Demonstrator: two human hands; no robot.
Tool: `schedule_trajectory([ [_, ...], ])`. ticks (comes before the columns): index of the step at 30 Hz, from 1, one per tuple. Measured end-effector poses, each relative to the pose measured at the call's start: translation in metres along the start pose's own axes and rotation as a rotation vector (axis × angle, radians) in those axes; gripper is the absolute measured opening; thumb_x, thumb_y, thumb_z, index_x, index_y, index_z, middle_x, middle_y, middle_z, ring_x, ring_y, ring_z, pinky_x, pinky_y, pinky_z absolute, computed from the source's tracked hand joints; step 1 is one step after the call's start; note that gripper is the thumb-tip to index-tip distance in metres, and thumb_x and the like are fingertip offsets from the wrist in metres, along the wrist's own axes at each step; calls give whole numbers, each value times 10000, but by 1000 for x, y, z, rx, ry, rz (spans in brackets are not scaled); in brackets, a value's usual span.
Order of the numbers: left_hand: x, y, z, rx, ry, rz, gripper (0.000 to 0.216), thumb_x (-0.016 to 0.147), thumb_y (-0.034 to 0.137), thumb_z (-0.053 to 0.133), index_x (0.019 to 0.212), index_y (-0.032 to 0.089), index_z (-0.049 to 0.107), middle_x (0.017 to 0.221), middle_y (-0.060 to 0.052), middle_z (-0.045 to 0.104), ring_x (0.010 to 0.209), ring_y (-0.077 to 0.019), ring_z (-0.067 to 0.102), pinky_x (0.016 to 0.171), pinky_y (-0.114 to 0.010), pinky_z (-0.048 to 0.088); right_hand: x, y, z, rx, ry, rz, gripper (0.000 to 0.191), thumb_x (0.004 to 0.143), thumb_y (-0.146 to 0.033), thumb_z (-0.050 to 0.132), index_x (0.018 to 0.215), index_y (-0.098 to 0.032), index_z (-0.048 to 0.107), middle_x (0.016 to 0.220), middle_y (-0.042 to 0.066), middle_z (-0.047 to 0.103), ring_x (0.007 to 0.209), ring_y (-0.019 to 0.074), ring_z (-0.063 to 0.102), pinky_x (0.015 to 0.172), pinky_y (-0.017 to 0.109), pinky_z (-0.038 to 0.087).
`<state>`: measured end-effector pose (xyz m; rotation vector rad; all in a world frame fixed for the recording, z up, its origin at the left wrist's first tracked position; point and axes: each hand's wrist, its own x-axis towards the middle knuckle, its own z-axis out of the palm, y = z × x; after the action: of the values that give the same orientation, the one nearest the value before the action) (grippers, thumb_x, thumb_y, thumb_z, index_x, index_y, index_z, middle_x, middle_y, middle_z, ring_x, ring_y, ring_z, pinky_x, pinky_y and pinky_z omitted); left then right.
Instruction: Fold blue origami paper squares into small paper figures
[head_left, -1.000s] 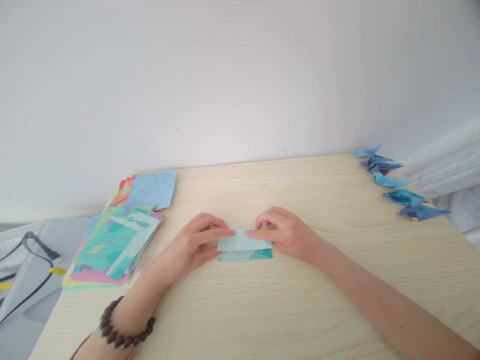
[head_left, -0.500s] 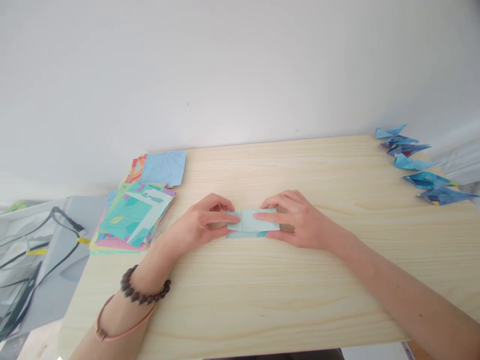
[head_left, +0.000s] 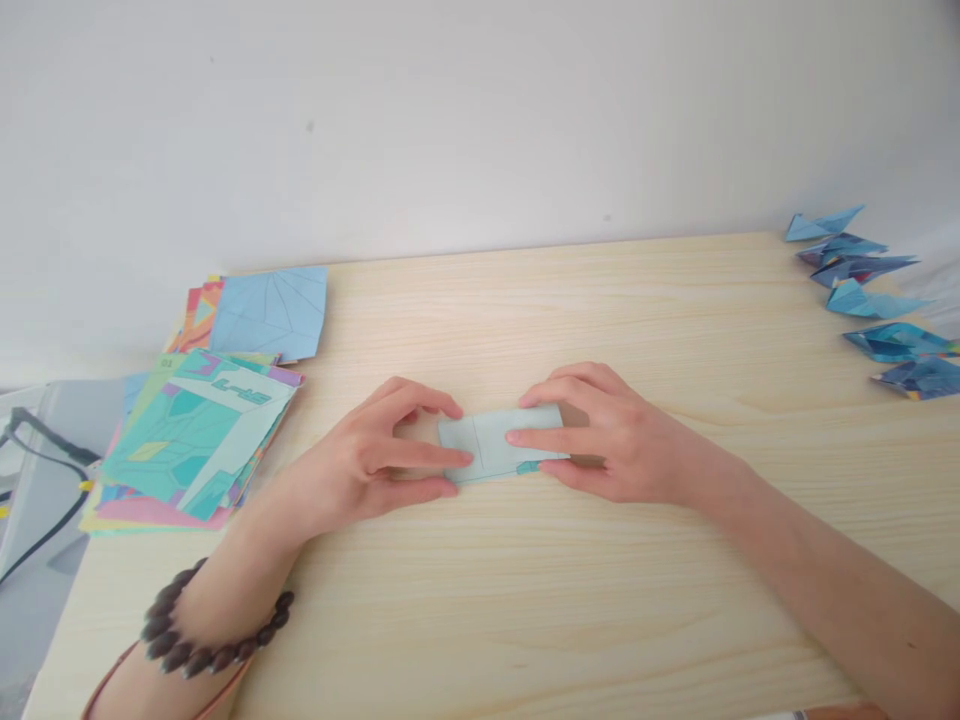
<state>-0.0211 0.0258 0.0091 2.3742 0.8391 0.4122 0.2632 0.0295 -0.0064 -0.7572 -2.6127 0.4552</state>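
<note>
A small folded sheet of origami paper [head_left: 496, 438], pale blue-green with thin printed lines and a teal patch at its near edge, lies on the wooden table between my hands. My left hand [head_left: 394, 445] grips its left end, index finger on top, with the other fingertips along the edges. At the right end my right hand [head_left: 592, 435] does the same, a finger pressing on the upper face and the thumb by the near edge. The fingers hide parts of both ends.
At the left lies a stack of colourful printed sheets [head_left: 199, 430], with a light-blue creased sheet [head_left: 274, 310] behind it. Several blue folded paper figures [head_left: 862, 268] line the table's right edge. A black cable [head_left: 45, 445] runs beside the table at far left. A wall rises behind.
The upper layer of the paper now lies nearly level with the lower edge, which stuck out before. The paper has tilted slightly. The camera view has come closer.
</note>
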Motion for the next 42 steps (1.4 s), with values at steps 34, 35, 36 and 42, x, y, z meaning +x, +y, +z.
schedule_trajectory([
  [34,0,8,7,114,11,80,306,766,166,585,1031,312,635,1188,-39,520,993,-207,521,851,-374,443,-1,-4,-7,35,-65,-36,223,849,-205,529,1022,-289,641,1198,25,549,1112,219,479,921,420,436],
  [35,1,8,6,113,11,82,301,766,168,587,1026,311,636,1186,-39,523,996,-210,521,853,-375,441,-1,-4,-7,35,-68,-37,223,850,-206,527,1022,-289,641,1198,25,548,1114,220,477,921,423,436],
  [36,1,8,6,112,10,82,296,767,171,588,1022,312,638,1184,-38,525,999,-212,521,854,-376,440,-1,-5,-8,37,-70,-36,218,850,-214,529,1021,-289,641,1198,25,547,1116,222,475,921,426,436],
  [42,0,8,6,111,-21,74,284,779,174,577,1023,307,633,1188,-36,526,1015,-211,511,855,-374,440,-1,-6,-8,37,-70,-35,193,841,-271,557,1010,-285,648,1189,24,553,1118,229,466,923,422,434],
])
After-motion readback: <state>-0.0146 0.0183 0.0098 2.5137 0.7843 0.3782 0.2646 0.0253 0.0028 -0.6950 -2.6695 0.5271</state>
